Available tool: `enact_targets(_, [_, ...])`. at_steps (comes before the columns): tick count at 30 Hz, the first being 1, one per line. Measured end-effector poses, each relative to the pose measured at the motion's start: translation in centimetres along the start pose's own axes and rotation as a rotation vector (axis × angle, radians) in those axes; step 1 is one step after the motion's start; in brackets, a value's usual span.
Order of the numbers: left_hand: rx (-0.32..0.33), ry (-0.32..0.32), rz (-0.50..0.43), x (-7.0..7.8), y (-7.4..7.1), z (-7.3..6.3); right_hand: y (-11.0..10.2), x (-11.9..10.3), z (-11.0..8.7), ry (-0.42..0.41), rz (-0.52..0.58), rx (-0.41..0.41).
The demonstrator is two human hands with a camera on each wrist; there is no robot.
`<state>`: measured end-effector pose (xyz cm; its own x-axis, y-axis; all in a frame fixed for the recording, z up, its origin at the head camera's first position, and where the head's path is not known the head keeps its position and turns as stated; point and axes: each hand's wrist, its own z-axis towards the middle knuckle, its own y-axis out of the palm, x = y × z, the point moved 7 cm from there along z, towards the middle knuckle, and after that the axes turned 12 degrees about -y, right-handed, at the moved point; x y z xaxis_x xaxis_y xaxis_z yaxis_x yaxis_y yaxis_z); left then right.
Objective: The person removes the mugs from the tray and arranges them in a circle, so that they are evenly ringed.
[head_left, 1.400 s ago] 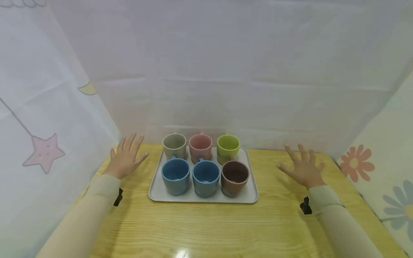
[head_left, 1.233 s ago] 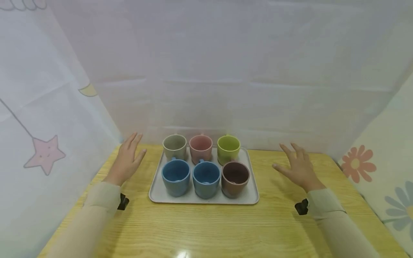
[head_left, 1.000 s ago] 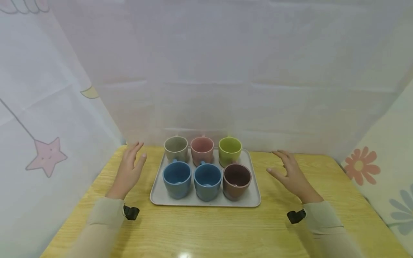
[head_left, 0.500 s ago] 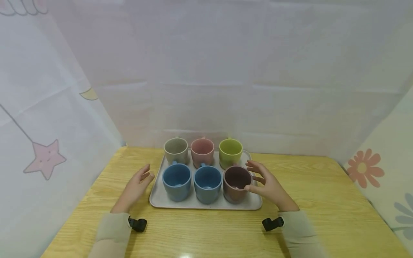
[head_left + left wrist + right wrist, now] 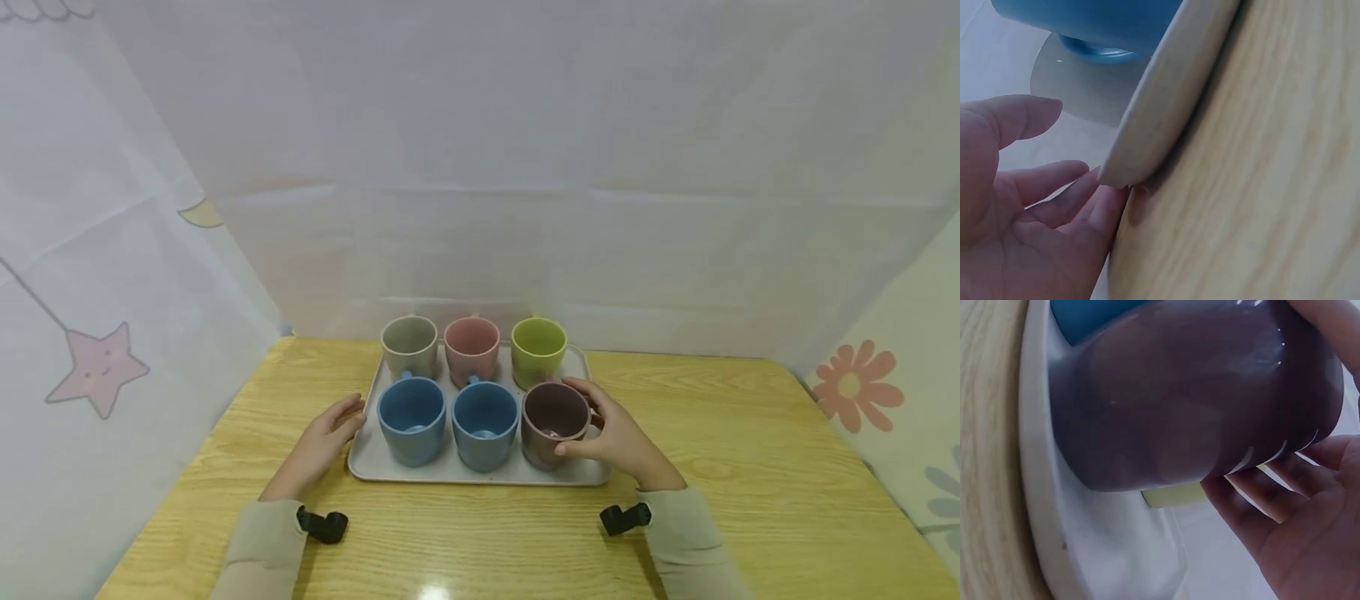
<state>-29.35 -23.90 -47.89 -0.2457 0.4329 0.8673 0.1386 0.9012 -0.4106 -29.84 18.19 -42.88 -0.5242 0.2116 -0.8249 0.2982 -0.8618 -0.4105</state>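
Observation:
My right hand (image 5: 618, 442) is curled round the dark brown mug (image 5: 542, 454), with the thumb on its near side and the fingers along its right and far side. In the right wrist view the mug (image 5: 1191, 394) looks upright on the tray. At the left edge of the pale tray (image 5: 366, 468) is my left hand (image 5: 321, 443). Its relaxed fingertips meet the tray's rim (image 5: 1160, 103) in the left wrist view, while the thumb stays apart. Beside the brown mug stand two blue mugs, one left (image 5: 412, 444) and one middle (image 5: 484, 448).
Behind them on the tray are a grey-green mug (image 5: 409, 365), a pink mug (image 5: 472, 367) and a lime-green mug (image 5: 538, 367). The tray lies on a wooden table (image 5: 465, 533). A pale cloth wall (image 5: 480, 208) closes off the back, with printed cloth at both sides.
Both hands have come down and inward from the table's sides. The right hand has closed round the brown mug, and the left has reached the tray's left edge.

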Motion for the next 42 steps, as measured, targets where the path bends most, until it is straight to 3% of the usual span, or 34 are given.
enact_targets(16, [-0.055,0.119,-0.133,-1.4,-0.1,0.4,0.3,0.9,0.0,0.001,0.018,0.008])
enact_targets(42, [-0.04,0.113,-0.154,-1.8,-0.2,0.5,-1.1,0.3,-0.3,0.043,-0.026,0.134])
